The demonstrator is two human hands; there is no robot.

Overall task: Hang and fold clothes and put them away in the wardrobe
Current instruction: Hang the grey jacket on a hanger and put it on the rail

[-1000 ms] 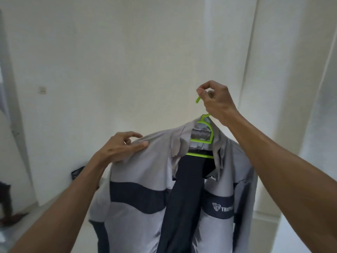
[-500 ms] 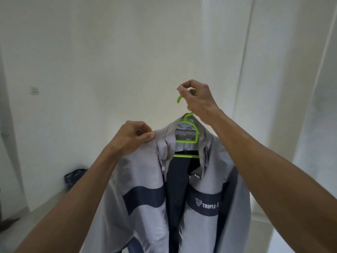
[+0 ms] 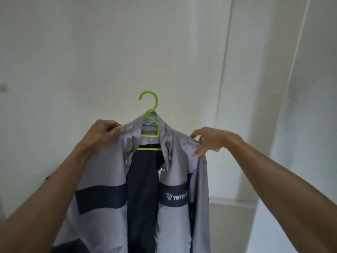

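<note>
A grey jacket [image 3: 102,212] with a dark navy chest band and a white logo hangs open on a bright green plastic hanger [image 3: 152,121], held up in front of me. The hanger's hook stands free above the collar with nothing gripping it. My left hand [image 3: 104,134] pinches the jacket's left shoulder beside the collar. On the opposite shoulder, my right hand [image 3: 209,141] holds the fabric between thumb and fingers. The jacket's lower part runs out of the frame.
A plain white wall [image 3: 91,52] fills the background, with a small switch plate [image 3: 3,87] at the far left. White vertical panels [image 3: 255,70], possibly wardrobe doors, stand to the right, with a ledge [image 3: 233,202] low down.
My right hand let go of the hanger hook and dropped to the jacket's right shoulder. My left hand stays pinching the left shoulder. The view has shifted right.
</note>
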